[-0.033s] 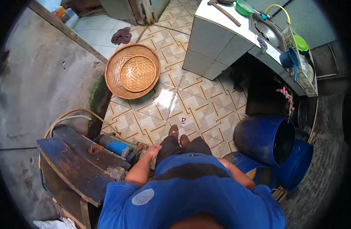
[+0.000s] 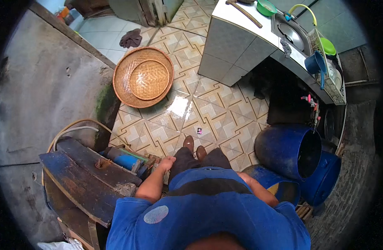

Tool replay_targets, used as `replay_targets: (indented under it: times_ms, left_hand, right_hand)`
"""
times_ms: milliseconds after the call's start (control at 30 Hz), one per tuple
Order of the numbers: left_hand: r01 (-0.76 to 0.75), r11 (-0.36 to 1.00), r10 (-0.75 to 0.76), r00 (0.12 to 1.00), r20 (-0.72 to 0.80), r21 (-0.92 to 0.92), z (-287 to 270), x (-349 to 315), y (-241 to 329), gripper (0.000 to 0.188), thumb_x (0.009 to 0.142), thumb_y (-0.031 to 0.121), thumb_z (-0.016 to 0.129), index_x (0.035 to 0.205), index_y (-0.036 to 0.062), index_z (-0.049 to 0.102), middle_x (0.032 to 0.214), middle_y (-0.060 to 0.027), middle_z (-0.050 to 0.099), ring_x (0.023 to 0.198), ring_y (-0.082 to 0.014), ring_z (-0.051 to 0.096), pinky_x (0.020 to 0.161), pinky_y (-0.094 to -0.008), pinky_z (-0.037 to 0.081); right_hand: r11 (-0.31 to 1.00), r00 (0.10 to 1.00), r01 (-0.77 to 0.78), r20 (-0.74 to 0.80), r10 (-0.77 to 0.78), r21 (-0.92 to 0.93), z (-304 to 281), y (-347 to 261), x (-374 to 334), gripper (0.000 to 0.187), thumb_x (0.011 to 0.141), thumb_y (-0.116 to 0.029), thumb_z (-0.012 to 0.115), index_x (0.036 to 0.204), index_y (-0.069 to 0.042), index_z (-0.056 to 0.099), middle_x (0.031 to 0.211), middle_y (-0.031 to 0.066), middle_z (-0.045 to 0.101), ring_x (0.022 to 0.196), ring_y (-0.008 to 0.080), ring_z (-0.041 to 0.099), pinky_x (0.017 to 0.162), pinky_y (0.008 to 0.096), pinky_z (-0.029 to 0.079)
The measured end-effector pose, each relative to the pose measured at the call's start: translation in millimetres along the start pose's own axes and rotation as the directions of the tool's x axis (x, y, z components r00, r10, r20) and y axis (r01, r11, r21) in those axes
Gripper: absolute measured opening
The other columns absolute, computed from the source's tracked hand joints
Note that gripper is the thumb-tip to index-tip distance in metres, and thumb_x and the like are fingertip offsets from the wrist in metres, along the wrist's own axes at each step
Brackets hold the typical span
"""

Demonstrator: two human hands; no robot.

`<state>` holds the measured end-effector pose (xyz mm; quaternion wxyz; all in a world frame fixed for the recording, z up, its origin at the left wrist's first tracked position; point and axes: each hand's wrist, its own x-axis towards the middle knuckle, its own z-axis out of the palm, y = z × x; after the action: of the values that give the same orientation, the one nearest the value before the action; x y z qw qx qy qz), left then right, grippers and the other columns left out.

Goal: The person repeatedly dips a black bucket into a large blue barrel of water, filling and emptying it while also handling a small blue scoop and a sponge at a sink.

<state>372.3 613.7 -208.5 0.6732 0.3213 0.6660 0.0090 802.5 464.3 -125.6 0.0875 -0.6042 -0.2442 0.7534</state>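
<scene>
My left hand (image 2: pixel 168 162) hangs beside my left thigh, its fingers loosely curled and nothing visible in them. Close to its left are the weathered blue-brown boards (image 2: pixel 85 175) and a blue cylindrical machine part (image 2: pixel 125 161). My right hand (image 2: pixel 244 177) is down by my right hip; its fingers are hidden behind the shirt, so its grip does not show. A blue drum with a cut opening (image 2: pixel 262 175) lies nearest to it. Ahead on the left, a round woven bamboo tray (image 2: pixel 124 81) carries a smaller woven piece (image 2: pixel 149 80).
Patterned floor tiles (image 2: pixel 216 104) shine wet ahead of my shoes. Large blue barrels (image 2: pixel 279 146) line the right side. Beyond them a tiled counter (image 2: pixel 229 50) holds a hammer (image 2: pixel 245 14), green basin (image 2: pixel 266 8), sink (image 2: pixel 291 36) and dish rack (image 2: pixel 331 77). A dark cloth (image 2: pixel 131 38) lies far left.
</scene>
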Motion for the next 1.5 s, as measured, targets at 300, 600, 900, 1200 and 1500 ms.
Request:
replay_targets:
  times_ms: [300, 600, 900, 1200, 1500]
  left_hand:
    - [-0.057, 0.998, 0.057, 0.998, 0.033, 0.022, 3, 38, 49, 0.018, 0.089, 0.023, 0.059, 0.093, 0.0047, 0.060, 0.082, 0.0005, 0.059, 0.074, -0.0107, 0.052, 0.071, -0.0278, 0.044]
    - [-0.076, 0.958, 0.092, 0.995, -0.043, 0.278, 75, 14, 8, 0.035, 0.085, 0.030, 0.063, 0.109, 0.0056, 0.057, 0.102, -0.0152, 0.061, 0.098, -0.0262, 0.058, 0.088, -0.0359, 0.045]
    - [-0.030, 0.698, 0.202, 0.967, -0.156, 0.715, 164, 30, 17, 0.066, 0.079, 0.045, 0.063, 0.134, 0.0174, 0.040, 0.142, -0.0199, 0.030, 0.136, -0.0361, 0.021, 0.107, -0.0582, 0.017]
    - [0.011, 0.683, 0.197, 0.960, -0.199, 0.731, 161, 78, 17, 0.075, 0.077, 0.049, 0.064, 0.139, 0.0184, 0.035, 0.144, -0.0212, 0.024, 0.136, -0.0429, 0.015, 0.107, -0.0612, 0.013]
    - [-0.029, 0.734, 0.162, 0.978, -0.134, 0.678, 145, 88, -28, 0.081, 0.077, 0.048, 0.068, 0.141, 0.0185, 0.029, 0.145, -0.0251, 0.012, 0.135, -0.0506, 0.007, 0.104, -0.0662, 0.011]
  right_hand:
    - [0.990, 0.983, -0.099, -0.166, 0.081, -0.101, -17, -14, 8, 0.043, 0.096, -0.037, 0.046, 0.115, -0.001, 0.060, 0.106, 0.0109, 0.065, 0.094, 0.0251, 0.060, 0.084, 0.0368, 0.046]
    - [0.834, 0.892, -0.206, -0.448, -0.055, -0.512, -88, 14, 120, 0.039, 0.083, -0.037, 0.057, 0.098, -0.002, 0.064, 0.098, 0.0197, 0.065, 0.096, 0.0368, 0.060, 0.085, 0.0423, 0.046]
    - [0.768, 0.911, -0.088, -0.364, -0.196, -0.634, -118, -21, 300, 0.027, 0.083, -0.026, 0.060, 0.097, -0.004, 0.063, 0.098, 0.0199, 0.063, 0.097, 0.0377, 0.057, 0.084, 0.0445, 0.046]
    - [0.626, 0.873, -0.054, -0.340, -0.349, -0.778, -106, 24, 518, 0.017, 0.081, -0.016, 0.058, 0.092, -0.004, 0.062, 0.094, 0.0191, 0.060, 0.092, 0.0370, 0.057, 0.082, 0.0449, 0.046]
    - [0.563, 0.853, 0.034, -0.270, -0.447, -0.825, -89, 49, 663, 0.026, 0.075, -0.006, 0.059, 0.101, -0.004, 0.060, 0.101, 0.0189, 0.057, 0.099, 0.0364, 0.054, 0.085, 0.0450, 0.047]
